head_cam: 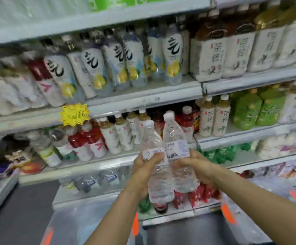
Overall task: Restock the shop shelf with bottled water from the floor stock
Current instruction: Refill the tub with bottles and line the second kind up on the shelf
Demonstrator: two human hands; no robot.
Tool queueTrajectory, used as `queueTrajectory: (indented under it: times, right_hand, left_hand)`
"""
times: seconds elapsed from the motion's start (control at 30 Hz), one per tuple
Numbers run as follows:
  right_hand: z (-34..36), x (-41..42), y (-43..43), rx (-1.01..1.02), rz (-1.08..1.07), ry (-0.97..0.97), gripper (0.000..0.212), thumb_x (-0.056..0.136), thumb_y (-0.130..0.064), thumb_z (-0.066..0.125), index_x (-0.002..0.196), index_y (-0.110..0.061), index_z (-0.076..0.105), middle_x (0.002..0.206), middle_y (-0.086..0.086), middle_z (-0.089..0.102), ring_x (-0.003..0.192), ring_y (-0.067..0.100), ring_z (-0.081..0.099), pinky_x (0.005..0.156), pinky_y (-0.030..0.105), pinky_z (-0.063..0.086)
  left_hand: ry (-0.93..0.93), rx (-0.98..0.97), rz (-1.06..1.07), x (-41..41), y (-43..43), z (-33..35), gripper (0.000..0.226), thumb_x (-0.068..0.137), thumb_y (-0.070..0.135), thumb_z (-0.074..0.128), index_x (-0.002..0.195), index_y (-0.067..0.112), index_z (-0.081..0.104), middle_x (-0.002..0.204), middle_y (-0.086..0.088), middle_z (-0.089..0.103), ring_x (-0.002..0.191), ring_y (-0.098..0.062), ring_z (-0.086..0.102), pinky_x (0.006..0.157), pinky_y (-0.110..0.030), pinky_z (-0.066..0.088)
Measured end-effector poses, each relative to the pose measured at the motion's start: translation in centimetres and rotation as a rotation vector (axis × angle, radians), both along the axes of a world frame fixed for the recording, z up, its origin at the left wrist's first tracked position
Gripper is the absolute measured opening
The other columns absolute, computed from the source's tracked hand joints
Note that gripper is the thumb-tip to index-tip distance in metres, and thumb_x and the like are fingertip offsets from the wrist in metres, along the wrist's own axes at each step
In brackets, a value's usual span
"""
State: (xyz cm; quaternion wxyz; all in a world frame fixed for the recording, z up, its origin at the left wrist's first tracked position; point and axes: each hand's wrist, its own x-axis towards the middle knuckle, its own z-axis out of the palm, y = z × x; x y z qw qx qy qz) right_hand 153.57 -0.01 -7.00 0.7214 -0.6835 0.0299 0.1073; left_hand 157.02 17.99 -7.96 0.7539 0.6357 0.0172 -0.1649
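Clear, thin plastic is what both hands are dealing with: two water bottles held upright side by side, touching, in mid-air in front of the drinks shelving. The left hand [143,167] is wrapped round the left bottle [151,138] at its label band, thumb across the front. The right hand [197,167] is curled round the right bottle [173,133] just below its label. Both grasps are closed firmly on the bottles. The right bottle stands a little higher than the left.

Full bottles like these are probably fairly heavy for their size, and the ribbed walls would likely give under a hard squeeze. The waist near the label, where the hands now sit, looks the firmest place to hold. The cap and neck would offer poor purchase for a one-handed carry, and the film label may be slick.

A row of similar shelved water bottles [111,179] stands on a lower shelf, left of and beyond the hands, under the shelf rail [90,167]; that seems the likely destination. Blur makes the labels unreadable.
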Motion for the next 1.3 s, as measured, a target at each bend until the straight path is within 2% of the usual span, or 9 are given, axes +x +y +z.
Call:
queueTrajectory:
  times: [0.1,0.23,0.4,0.57,0.7,0.8,1.0,1.17,1.3]
  right_hand:
    - [3.7,1.1,4.2,0.031,0.027,-0.07,0.061,0.056,-0.027,0.082,0.113,-0.015,0.065,0.106,0.004,0.075,0.107,0.025,0.065,0.105,0.045,0.04]
    - [8.6,2.4,8.0,0.046,0.057,-0.207,0.077,0.057,-0.034,0.084,0.124,-0.006,0.059,0.113,0.014,0.071,0.106,0.033,0.066,0.093,0.042,0.051]
    - [15.2,4.8,10.2,0.058,0.019,-0.364,0.061,0.055,-0.031,0.081,0.109,-0.004,0.068,0.098,0.015,0.074,0.083,0.026,0.069,0.068,0.029,0.054]
    - [22.5,9.1,10.8,0.044,-0.062,-0.519,0.044,0.063,-0.02,0.075,0.105,-0.008,0.069,0.096,0.01,0.076,0.086,0.025,0.073,0.069,0.03,0.057]
    - [29.1,12.7,10.5,0.022,-0.062,-0.65,0.038,0.067,-0.014,0.082,0.101,-0.005,0.069,0.083,0.008,0.074,0.076,0.022,0.071,0.066,0.031,0.057]
    - [33.9,15.7,10.4,0.021,-0.114,-0.74,0.02,0.077,-0.01,0.076,0.096,-0.006,0.07,0.08,0.004,0.074,0.073,0.018,0.071,0.07,0.03,0.055]
    - [40.3,22.0,10.4,-0.023,-0.16,-0.823,0.022,0.077,-0.008,0.078,0.095,-0.006,0.068,0.086,0.004,0.076,0.085,0.018,0.073,0.083,0.03,0.056]
    - [41.3,26.6,10.3,-0.224,-0.161,-0.787,0.033,0.072,-0.01,0.082,0.102,-0.006,0.069,0.099,0.007,0.074,0.097,0.023,0.07,0.094,0.035,0.052]
    - [40.3,27.8,10.0,-0.193,-0.087,-0.782,0.019,0.082,-0.006,0.074,0.094,-0.016,0.063,0.097,-0.003,0.068,0.098,0.016,0.065,0.108,0.039,0.041]
  left_hand:
    - [-0.117,-0.007,-0.006,0.1,4.1,4.7,0.045,0.08,0.018,0.078,0.122,0.012,0.062,0.104,-0.012,0.075,0.096,-0.031,0.072,0.082,-0.047,0.058]
    - [-0.212,-0.059,-0.02,0.1,7.7,10.5,0.052,0.071,0.02,0.08,0.119,0.01,0.062,0.102,-0.015,0.075,0.092,-0.033,0.073,0.076,-0.044,0.059]
    - [-0.305,-0.107,0.013,2.4,10.0,16.4,0.057,0.072,0.021,0.082,0.123,0.006,0.062,0.105,-0.017,0.074,0.094,-0.037,0.072,0.077,-0.046,0.059]
    - [-0.388,-0.133,0.096,6.0,11.3,22.0,0.03,0.08,0.021,0.076,0.106,0.014,0.065,0.077,0.001,0.076,0.071,-0.018,0.073,0.061,-0.032,0.059]
    - [-0.449,-0.139,0.119,8.8,12.0,25.5,0.056,0.061,0.028,0.088,0.11,0.009,0.066,0.082,-0.011,0.072,0.074,-0.029,0.069,0.072,-0.043,0.057]
    - [-0.484,-0.155,0.141,10.9,12.1,28.0,0.064,0.055,0.036,0.088,0.109,0.01,0.065,0.088,-0.017,0.07,0.078,-0.033,0.067,0.078,-0.051,0.055]
    - [-0.553,-0.186,0.193,14.8,11.4,33.3,0.038,0.082,0.023,0.074,0.116,0.009,0.063,0.097,-0.018,0.072,0.076,-0.031,0.071,0.058,-0.035,0.057]
    - [-0.562,-0.221,0.202,17.2,10.7,36.0,0.044,0.082,0.024,0.074,0.119,0.006,0.058,0.107,-0.027,0.07,0.075,-0.032,0.071,0.054,-0.034,0.056]
    - [-0.585,-0.237,0.217,18.7,10.6,36.7,0.049,0.081,0.023,0.074,0.122,0.002,0.059,0.111,-0.033,0.066,0.078,-0.035,0.07,0.058,-0.038,0.057]
